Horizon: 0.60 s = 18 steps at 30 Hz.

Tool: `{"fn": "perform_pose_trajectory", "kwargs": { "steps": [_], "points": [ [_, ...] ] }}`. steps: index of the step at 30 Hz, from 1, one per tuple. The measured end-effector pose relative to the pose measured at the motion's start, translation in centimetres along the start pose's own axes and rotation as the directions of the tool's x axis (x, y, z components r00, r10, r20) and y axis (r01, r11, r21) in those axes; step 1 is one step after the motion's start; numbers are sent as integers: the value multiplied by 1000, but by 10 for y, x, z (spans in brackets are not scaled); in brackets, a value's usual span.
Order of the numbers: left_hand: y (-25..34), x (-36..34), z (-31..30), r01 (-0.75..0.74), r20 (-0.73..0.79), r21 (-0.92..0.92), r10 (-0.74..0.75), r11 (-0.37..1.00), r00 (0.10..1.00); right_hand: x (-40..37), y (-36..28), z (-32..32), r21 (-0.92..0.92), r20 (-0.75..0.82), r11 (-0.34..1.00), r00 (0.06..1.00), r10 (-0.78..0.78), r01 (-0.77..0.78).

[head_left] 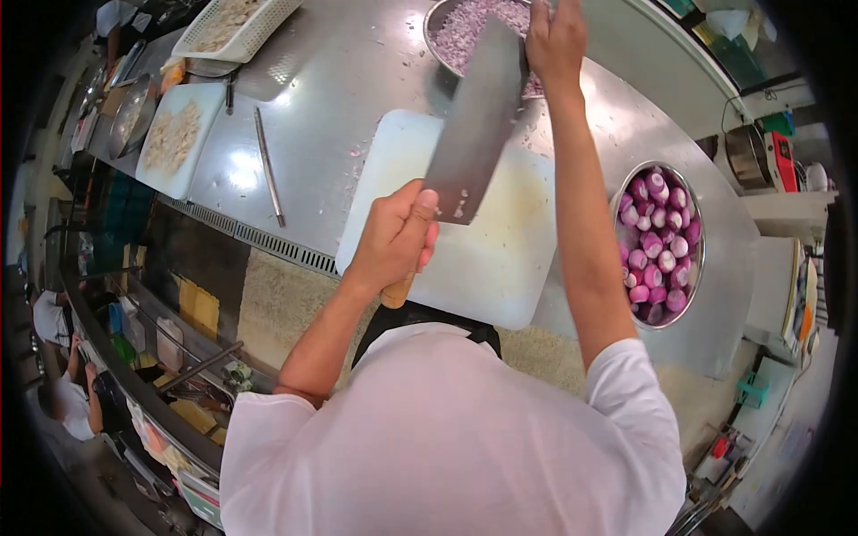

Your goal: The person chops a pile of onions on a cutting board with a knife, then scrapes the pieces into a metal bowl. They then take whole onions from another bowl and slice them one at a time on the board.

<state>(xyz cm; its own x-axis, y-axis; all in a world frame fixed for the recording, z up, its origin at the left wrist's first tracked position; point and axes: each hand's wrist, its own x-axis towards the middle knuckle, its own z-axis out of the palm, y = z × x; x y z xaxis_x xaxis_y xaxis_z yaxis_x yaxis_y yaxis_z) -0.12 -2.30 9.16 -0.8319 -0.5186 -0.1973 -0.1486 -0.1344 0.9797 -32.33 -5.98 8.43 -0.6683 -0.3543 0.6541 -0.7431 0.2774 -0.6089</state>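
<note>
In the head view, 1 broad grey cleaver (pixel 474 129), onion-flecked, wooden-handled, is gripped by the left hand's (pixel 398 234) wrapped fingers above 1 white cutting board (pixel 483 268); the right hand (pixel 556 45), fingers slightly spread, is held by the chopped-onion bowl (pixel 433 43).

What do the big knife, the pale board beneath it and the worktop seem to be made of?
The knife has a dull gray metal blade, probably steel; its handle looks like wood, being tan and smooth. The board is likely matte plastic: whitish, round-cornered, without visible grain. The worktop appears to be stainless steel, given its silvery sheen and bright reflections.
</note>
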Motion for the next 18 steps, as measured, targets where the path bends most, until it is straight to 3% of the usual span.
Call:
{"fn": "perform_pose_trajectory", "kwargs": {
  "steps": [2,3,4,6,7,9,10,11,12,13,14,15,16,18],
  "points": [
    [-5,-5,-7,47,-164,-35,-52,998,985,42,71,40,21,73,1000,997,-5,3],
    [-5,-8,-13,35,-172,-27,-39,999,984,59,86,52,35,141,999,990,-13,8],
    [-5,-11,-21,33,-210,-1,-32,999,977,72,68,37,44,134,999,991,-22,16],
    [-3,-15,-36,43,-257,21,-36,999,966,86,22,-12,51,214,974,955,205,-221],
    [3,-16,-43,2,-272,62,15,998,962,87,27,-11,57,217,973,954,208,-225],
    [23,-14,-44,-34,-277,107,63,994,959,89,43,-19,287,53,954,996,76,-88],
    [38,-12,-41,-174,-294,149,212,973,932,87,62,-4,283,54,954,995,85,-96],
    [46,-10,-39,-307,-301,192,354,932,885,82,95,28,14,279,1000,960,17,-22],
    [45,-3,-37,-310,-296,194,356,931,886,79,115,48,-222,495,967,869,6,120],
    [42,4,-36,-359,-332,47,353,932,875,69,112,45,-219,489,968,872,2,120],
    [36,11,-36,-402,-368,-101,341,910,865,52,111,38,-132,347,991,938,13,35],
    [17,24,-39,-306,-451,-164,205,938,869,38,108,31,-30,203,999,978,37,-32],
    [-9,32,-43,-310,-455,-161,208,937,866,29,111,24,8,187,999,982,35,-37],
    [-54,48,-52,-44,-447,-127,-17,991,895,9,121,13,42,159,998,986,40,-47]
  ]
}}
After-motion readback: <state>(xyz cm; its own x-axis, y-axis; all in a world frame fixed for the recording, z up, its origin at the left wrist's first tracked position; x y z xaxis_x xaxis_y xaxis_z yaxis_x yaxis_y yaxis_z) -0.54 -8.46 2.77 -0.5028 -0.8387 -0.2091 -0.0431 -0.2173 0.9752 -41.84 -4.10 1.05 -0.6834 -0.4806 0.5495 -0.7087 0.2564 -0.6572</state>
